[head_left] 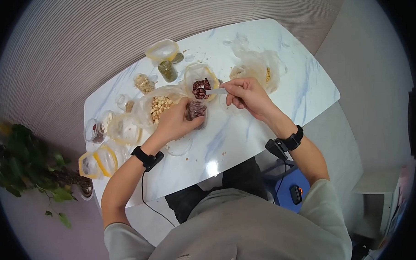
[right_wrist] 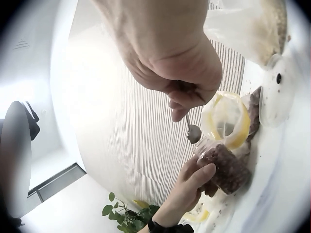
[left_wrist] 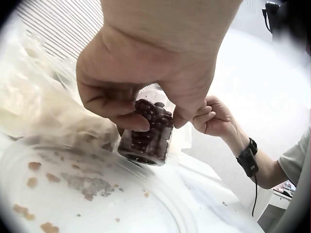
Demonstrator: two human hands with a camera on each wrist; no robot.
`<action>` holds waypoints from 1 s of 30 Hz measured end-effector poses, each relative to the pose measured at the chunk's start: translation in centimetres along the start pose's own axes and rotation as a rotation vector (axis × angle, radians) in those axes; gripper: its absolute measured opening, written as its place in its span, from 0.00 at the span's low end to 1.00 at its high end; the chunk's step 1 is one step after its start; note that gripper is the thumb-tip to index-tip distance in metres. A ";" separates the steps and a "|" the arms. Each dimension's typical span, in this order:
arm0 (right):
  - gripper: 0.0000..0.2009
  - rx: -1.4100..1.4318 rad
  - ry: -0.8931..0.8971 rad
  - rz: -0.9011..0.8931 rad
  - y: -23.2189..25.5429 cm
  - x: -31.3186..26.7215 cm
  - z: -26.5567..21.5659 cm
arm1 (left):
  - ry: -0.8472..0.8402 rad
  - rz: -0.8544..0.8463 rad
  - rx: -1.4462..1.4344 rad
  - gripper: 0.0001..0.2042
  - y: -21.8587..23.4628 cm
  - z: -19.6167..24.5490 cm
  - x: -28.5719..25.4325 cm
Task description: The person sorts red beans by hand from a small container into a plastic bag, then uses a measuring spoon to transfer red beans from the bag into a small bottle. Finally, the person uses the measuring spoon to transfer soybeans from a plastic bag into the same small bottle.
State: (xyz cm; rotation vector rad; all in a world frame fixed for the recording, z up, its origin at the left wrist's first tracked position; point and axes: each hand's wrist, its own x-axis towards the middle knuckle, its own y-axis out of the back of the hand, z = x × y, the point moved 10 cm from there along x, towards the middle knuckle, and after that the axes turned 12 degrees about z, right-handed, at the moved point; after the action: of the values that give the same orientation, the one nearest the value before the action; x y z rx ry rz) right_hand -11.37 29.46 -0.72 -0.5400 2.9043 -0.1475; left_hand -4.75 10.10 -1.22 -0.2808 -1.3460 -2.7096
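Observation:
My left hand (head_left: 176,119) grips a small clear jar (head_left: 196,109) of dark red beans, fingers and thumb round its sides; in the left wrist view the jar (left_wrist: 147,127) looks nearly full and tilted. My right hand (head_left: 250,95) pinches the handle of a spoon (head_left: 214,91), whose bowl, with beans in it, is above the jar's mouth and the near part of an open bag of red beans (head_left: 207,80). In the right wrist view the spoon's bowl (right_wrist: 194,134) hangs just off the jar's rim.
A bag of pale nuts or beans (head_left: 160,107) lies left of the jar. Behind stand a green-filled jar (head_left: 168,72) and a jar of pale pieces (head_left: 144,83). Another bag (head_left: 266,68) lies at the right, and several containers at the left. A clear lid (left_wrist: 87,194) lies nearby.

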 end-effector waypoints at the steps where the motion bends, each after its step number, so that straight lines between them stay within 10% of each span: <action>1: 0.12 -0.014 0.010 0.004 0.0 0.0 0.0 | 0.004 0.004 0.016 0.32 0.1 -0.2 0.1; 6: 0.13 -0.195 0.111 0.050 -0.3 -0.4 -0.8 | 0.015 0.014 0.068 0.32 0.1 -0.6 0.5; 9: 0.11 -0.549 0.451 0.035 -2.4 -1.8 -3.4 | 0.005 0.012 0.078 0.32 0.1 -0.5 0.6; 12: 0.16 -1.014 1.228 -0.037 -6.5 -6.4 -5.1 | 0.012 0.044 0.072 0.32 0.2 -0.3 0.5; 18: 0.16 -1.110 1.301 0.053 -6.7 -8.6 -5.2 | 0.027 0.017 0.039 0.32 0.2 -0.4 0.2; 30: 0.10 -1.074 0.893 0.122 -4.3 2.0 -1.6 | 0.036 -0.054 -0.215 0.31 -1.0 -0.6 -1.0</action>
State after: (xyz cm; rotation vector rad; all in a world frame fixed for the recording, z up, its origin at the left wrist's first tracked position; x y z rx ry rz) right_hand -12.01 24.86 1.11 -0.4810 3.6147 1.6575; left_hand -4.00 10.27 -2.59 -0.2143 -1.0689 -2.8927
